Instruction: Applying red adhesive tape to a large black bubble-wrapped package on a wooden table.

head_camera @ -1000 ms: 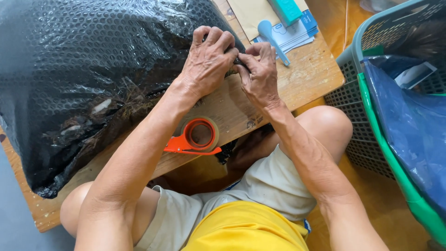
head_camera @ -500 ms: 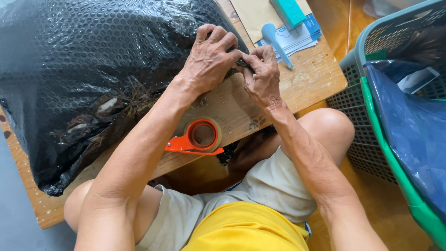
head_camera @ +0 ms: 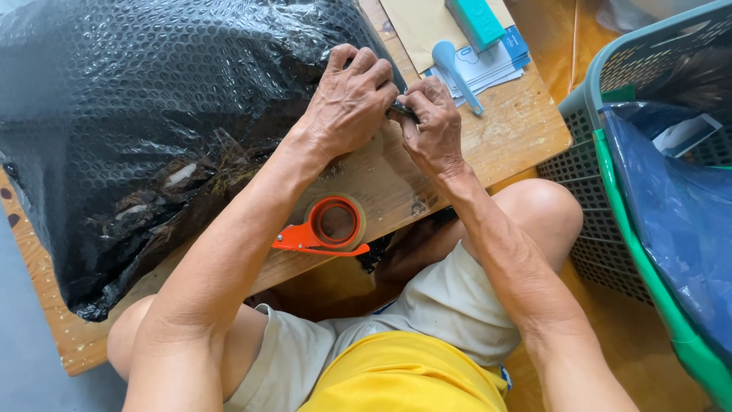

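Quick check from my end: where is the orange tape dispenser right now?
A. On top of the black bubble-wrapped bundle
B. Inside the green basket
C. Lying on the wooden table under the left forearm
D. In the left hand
C: the orange tape dispenser lies on the wooden table beneath the left forearm, while both hands work at the edge of the black bubble-wrapped bundle.

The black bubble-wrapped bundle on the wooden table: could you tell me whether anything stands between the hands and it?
Nothing visible does. The left hand and right hand both rest directly on the edge of the black bubble-wrapped bundle. The orange tape dispenser lies apart, nearer the person, on the wooden table.
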